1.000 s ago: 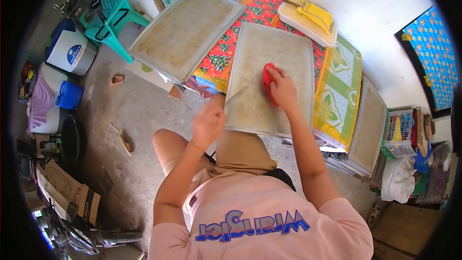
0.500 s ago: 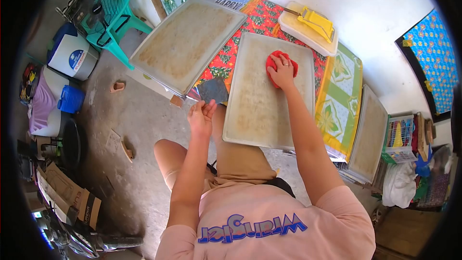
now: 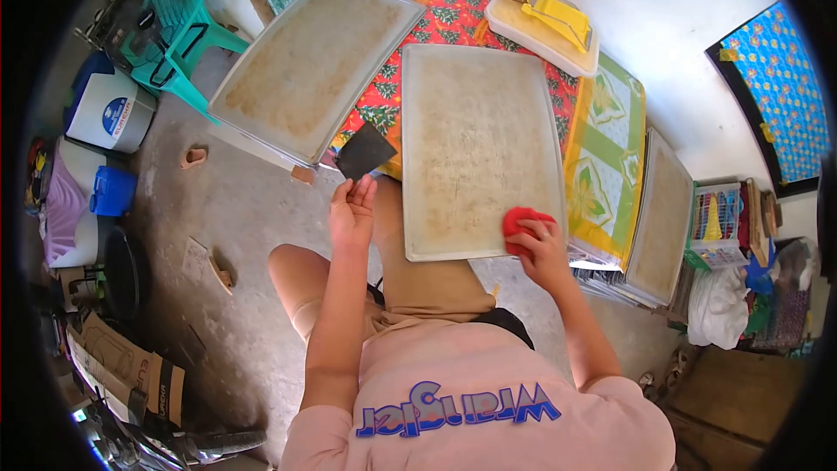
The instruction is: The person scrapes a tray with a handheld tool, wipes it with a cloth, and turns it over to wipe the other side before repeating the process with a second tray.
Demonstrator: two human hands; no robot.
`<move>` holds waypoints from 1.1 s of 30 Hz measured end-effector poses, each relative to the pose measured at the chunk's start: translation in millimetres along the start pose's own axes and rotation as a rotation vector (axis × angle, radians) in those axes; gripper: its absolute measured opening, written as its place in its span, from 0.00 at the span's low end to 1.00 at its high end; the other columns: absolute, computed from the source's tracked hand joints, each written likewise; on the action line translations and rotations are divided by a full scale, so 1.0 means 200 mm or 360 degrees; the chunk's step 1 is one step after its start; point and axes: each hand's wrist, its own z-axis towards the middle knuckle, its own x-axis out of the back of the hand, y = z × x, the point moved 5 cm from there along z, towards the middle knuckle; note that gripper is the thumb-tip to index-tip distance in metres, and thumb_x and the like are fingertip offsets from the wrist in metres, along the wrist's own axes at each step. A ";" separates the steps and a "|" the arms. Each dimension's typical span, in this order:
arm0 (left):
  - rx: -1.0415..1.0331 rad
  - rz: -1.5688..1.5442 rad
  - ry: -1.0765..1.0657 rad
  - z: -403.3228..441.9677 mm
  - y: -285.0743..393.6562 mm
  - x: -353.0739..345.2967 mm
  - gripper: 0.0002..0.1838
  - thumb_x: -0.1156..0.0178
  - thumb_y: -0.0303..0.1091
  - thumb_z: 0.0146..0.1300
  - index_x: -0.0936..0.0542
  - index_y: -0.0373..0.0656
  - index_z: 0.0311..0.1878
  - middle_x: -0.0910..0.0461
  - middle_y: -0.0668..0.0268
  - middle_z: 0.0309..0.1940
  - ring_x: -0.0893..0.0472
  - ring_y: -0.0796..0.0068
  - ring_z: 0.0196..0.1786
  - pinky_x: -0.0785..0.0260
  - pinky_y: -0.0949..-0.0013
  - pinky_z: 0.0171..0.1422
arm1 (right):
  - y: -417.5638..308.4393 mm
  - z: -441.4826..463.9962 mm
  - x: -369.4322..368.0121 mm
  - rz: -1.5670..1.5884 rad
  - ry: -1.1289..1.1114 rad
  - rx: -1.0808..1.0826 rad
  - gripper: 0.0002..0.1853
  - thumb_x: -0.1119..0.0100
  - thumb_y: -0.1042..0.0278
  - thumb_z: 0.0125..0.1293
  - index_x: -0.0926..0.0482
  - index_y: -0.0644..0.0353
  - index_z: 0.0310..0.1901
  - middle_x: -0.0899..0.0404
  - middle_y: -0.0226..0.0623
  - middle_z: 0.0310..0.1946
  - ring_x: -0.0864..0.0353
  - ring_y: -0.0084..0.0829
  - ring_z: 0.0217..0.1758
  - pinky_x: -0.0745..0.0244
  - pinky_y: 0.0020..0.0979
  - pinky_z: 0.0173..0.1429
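Note:
My right hand (image 3: pixel 542 249) is closed on a red cloth (image 3: pixel 526 228), pressed on the lower right corner of a worn, greyish tray (image 3: pixel 479 139). The tray lies partly over a red patterned tablecloth (image 3: pixel 449 13), its near edge above my thigh. My left hand (image 3: pixel 353 209) is raised, palm up, left of the tray, its fingertips pinching the lower corner of a dark square sheet (image 3: pixel 365 153). That sheet is apart from the tray.
A similar tray (image 3: pixel 314 65) lies at the left of the table. A white container (image 3: pixel 540 30) with a yellow tool stands at the back. More trays (image 3: pixel 654 227) are stacked at the right, beside a basket (image 3: pixel 719 227). A green chair (image 3: pixel 179 44) stands back left.
My right hand and the red cloth have moved from the tray's upper part down to its near right corner. My left hand has risen slightly, and the dark sheet now shows more fully.

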 end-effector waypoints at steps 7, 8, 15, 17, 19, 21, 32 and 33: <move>0.0017 0.0342 -0.0139 0.07 -0.06 -0.17 0.14 0.43 0.33 0.71 0.26 0.39 0.57 0.21 0.63 0.47 0.21 0.67 0.52 0.25 0.58 0.56 | 0.20 -0.24 0.32 -0.0191 -0.0059 -0.0967 0.15 0.40 0.71 0.53 0.17 0.50 0.45 0.20 0.41 0.47 0.20 0.49 0.47 0.23 0.42 0.50; 0.0006 0.0443 -0.0073 0.03 -0.05 -0.20 0.17 0.43 0.34 0.71 0.27 0.41 0.60 0.22 0.64 0.47 0.22 0.69 0.51 0.26 0.59 0.55 | 0.20 -0.19 0.34 -0.0080 0.0046 -0.0893 0.17 0.41 0.70 0.54 0.18 0.50 0.47 0.21 0.41 0.48 0.20 0.49 0.48 0.23 0.42 0.51; 0.0243 0.1213 -0.0395 -0.27 -0.15 -0.09 0.22 0.44 0.35 0.71 0.30 0.49 0.67 0.23 0.74 0.42 0.24 0.79 0.39 0.25 0.69 0.43 | 0.03 0.47 0.29 0.0366 0.0372 -0.0357 0.24 0.42 0.67 0.56 0.23 0.51 0.57 0.21 0.44 0.51 0.20 0.49 0.52 0.24 0.41 0.54; 0.0333 0.1374 -0.0475 -0.35 -0.21 -0.05 0.21 0.44 0.33 0.70 0.28 0.49 0.66 0.22 0.74 0.42 0.23 0.80 0.38 0.25 0.71 0.40 | 0.01 0.74 0.23 0.0419 0.0423 -0.0217 0.24 0.41 0.66 0.56 0.22 0.48 0.57 0.21 0.43 0.51 0.20 0.48 0.52 0.24 0.41 0.54; 0.0389 0.1374 -0.0386 -0.38 -0.24 -0.03 0.19 0.45 0.32 0.70 0.27 0.50 0.64 0.21 0.73 0.43 0.22 0.82 0.36 0.24 0.70 0.38 | -0.02 1.01 0.16 0.0406 0.0431 -0.0160 0.23 0.41 0.63 0.57 0.22 0.46 0.57 0.21 0.42 0.51 0.20 0.47 0.52 0.23 0.42 0.54; 0.0429 0.1392 -0.0342 -0.39 -0.25 0.00 0.18 0.45 0.31 0.70 0.26 0.49 0.62 0.20 0.73 0.42 0.22 0.82 0.34 0.24 0.71 0.36 | -0.02 1.29 0.06 0.0343 0.0390 -0.0141 0.23 0.42 0.61 0.57 0.22 0.45 0.57 0.21 0.41 0.52 0.19 0.46 0.52 0.23 0.42 0.55; 0.0429 0.1395 -0.0337 -0.35 -0.22 0.01 0.14 0.43 0.29 0.69 0.24 0.46 0.57 0.19 0.71 0.33 0.21 0.81 0.26 0.26 0.73 0.25 | -0.11 1.91 -0.54 -0.0042 0.0268 -0.0086 0.25 0.42 0.55 0.60 0.22 0.53 0.59 0.28 0.42 0.64 0.30 0.54 0.62 0.30 0.47 0.64; 0.0439 0.1395 -0.0338 -0.35 -0.23 0.01 0.14 0.44 0.29 0.69 0.24 0.46 0.57 0.19 0.71 0.32 0.21 0.81 0.25 0.26 0.73 0.25 | -0.15 1.81 -0.54 -0.0044 0.0292 -0.0012 0.25 0.41 0.56 0.59 0.21 0.53 0.58 0.27 0.41 0.61 0.29 0.52 0.61 0.29 0.48 0.62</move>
